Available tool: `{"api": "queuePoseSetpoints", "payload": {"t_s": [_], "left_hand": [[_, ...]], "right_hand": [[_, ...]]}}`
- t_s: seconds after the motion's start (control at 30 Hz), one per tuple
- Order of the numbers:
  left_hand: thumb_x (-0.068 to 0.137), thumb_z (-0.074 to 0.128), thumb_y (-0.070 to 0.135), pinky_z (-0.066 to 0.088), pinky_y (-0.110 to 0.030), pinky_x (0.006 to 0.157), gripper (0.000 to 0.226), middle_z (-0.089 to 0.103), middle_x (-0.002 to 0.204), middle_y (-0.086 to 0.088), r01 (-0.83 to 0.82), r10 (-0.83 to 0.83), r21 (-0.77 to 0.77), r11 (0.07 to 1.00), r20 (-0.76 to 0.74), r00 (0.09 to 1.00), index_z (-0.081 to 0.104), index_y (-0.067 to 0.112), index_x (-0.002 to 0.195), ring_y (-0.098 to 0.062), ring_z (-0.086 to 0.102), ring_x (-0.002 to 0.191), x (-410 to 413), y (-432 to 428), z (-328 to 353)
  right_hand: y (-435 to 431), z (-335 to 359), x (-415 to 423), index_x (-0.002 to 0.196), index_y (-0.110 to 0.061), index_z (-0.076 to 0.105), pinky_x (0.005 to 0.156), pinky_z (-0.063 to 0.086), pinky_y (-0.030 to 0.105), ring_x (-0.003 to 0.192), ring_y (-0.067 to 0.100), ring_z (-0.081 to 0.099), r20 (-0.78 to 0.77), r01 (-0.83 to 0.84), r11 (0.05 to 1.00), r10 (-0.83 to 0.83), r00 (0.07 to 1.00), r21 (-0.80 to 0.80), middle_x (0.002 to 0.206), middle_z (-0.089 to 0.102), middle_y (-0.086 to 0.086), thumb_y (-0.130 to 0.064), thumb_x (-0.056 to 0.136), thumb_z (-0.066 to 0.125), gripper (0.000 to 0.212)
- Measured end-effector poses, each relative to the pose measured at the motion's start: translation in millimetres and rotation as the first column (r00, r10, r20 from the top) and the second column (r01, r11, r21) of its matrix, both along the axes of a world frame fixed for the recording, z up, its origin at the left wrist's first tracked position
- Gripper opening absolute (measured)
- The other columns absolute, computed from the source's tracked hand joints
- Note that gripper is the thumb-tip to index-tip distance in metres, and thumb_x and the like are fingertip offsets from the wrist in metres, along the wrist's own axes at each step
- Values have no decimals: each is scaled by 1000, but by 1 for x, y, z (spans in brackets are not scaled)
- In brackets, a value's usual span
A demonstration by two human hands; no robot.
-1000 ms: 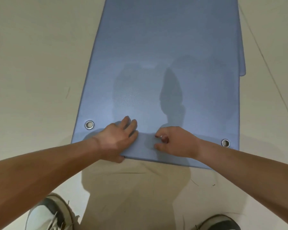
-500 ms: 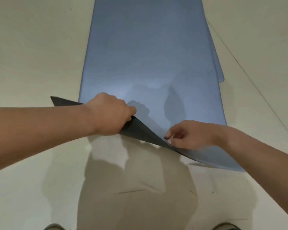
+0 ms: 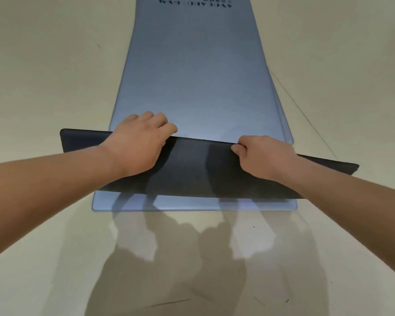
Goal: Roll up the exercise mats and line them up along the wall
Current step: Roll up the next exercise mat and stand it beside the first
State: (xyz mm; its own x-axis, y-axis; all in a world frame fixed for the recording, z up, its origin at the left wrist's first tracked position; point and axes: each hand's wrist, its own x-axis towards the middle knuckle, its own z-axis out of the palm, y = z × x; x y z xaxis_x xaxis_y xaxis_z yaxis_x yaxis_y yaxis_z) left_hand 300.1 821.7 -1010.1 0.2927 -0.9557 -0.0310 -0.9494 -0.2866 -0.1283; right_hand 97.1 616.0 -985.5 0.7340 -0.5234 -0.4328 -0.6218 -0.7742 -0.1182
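Observation:
A blue exercise mat lies lengthwise on the floor, running away from me, with dark lettering at its far end. Its near end is lifted and folded back, showing the dark grey underside. My left hand grips the raised edge left of centre, fingers curled over the top. Right of centre, my right hand pinches the same edge. A second blue mat lies flat beneath, its near edge and right side showing.
Pale cream floor surrounds the mats on every side. A thin dark seam line runs diagonally across the floor to the right of the mats. Shadows of my arms fall on the floor in front of me.
The near end of the top mat, flat one second ago, has been gripped by both hands and lifted, exposing its dark underside and the mat beneath. My feet have left the view.

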Motion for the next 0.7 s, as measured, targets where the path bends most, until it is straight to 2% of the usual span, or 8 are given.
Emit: {"api": "queuePoseSetpoints", "payload": {"t_s": [0.13,0.23,0.33,0.43,0.5,0.57,0.63,0.7], "left_hand": [[94,60,22,46,-53,95,48,60,136,-21,163,-147,-99,982,151,978,58,6,140,-42,58,111,-19,4,-3],[94,56,66,31,-61,118,102,22,168,-31,91,-108,124,988,139,984,17,5,166,-46,32,149,-45,4,-11],[90,59,75,15,-68,124,128,-17,171,-29,-2,-26,251,968,110,994,-19,7,164,-45,-6,161,-45,2,-31],[90,67,68,18,-65,125,126,-12,173,-25,34,-44,211,977,43,998,-17,12,165,-42,-3,162,-32,-2,-47],[85,72,65,21,-60,124,125,-3,173,-21,59,-64,214,975,15,998,-11,17,165,-39,4,161,-25,-5,-51],[80,76,63,22,-56,124,125,3,173,-18,79,-79,207,975,-7,997,-6,21,165,-35,9,160,-21,-7,-53],[79,76,63,21,-53,125,123,5,174,-14,84,-79,196,977,-34,996,-3,24,166,-32,9,161,-14,-10,-54],[79,74,65,18,-55,128,124,4,175,-13,73,-66,206,976,-44,997,-4,26,167,-33,7,162,-10,-14,-53]], "right_hand": [[-24,11,45,111,-24,53,91,46,42,102,27,54,-107,-77,995,69,992,-67,122,65,6,-50,114,27,36],[-33,14,69,127,-21,58,91,39,44,113,31,56,-113,-117,963,91,989,-245,127,63,10,-53,114,25,47],[-18,0,72,134,-20,56,99,42,48,127,36,49,73,12,908,21,997,-419,134,53,14,-51,112,40,42],[12,-14,60,140,-18,57,103,43,51,128,38,47,163,-139,870,241,957,-473,142,49,16,-39,104,55,42],[33,-15,49,155,-27,46,116,36,53,143,37,39,54,-340,873,381,923,-349,156,42,15,-59,94,60,70],[47,-20,39,167,-35,17,127,21,60,159,40,16,-97,-398,877,387,917,-269,172,17,17,-82,78,65,112],[49,-32,34,167,-36,-11,127,10,68,161,45,-5,-212,-387,874,335,918,-293,174,-8,20,-89,68,70,138],[44,-43,37,162,-39,-25,126,9,72,161,47,-11,-225,-363,878,303,926,-311,172,-15,24,-87,63,77,150]]}}
